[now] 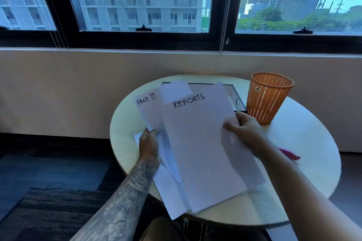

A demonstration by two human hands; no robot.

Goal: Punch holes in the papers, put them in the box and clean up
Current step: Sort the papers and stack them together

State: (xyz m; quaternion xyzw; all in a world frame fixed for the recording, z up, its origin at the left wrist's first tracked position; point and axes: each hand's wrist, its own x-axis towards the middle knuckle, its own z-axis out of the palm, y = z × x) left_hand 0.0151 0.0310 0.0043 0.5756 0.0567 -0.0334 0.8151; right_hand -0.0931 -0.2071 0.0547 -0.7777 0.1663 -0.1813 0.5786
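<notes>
Both hands, left (pixel 149 144) and right (pixel 243 129), grip fanned papers (pixel 197 143) hiding the box (pixel 238 100) beside an orange basket (pixel 269 97).

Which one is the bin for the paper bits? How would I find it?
Look at the round table under the window. At its far right side, beside the black box, stands the orange wastebasket. It is the only tall, orange thing there, with mesh walls full of little holes.
</notes>
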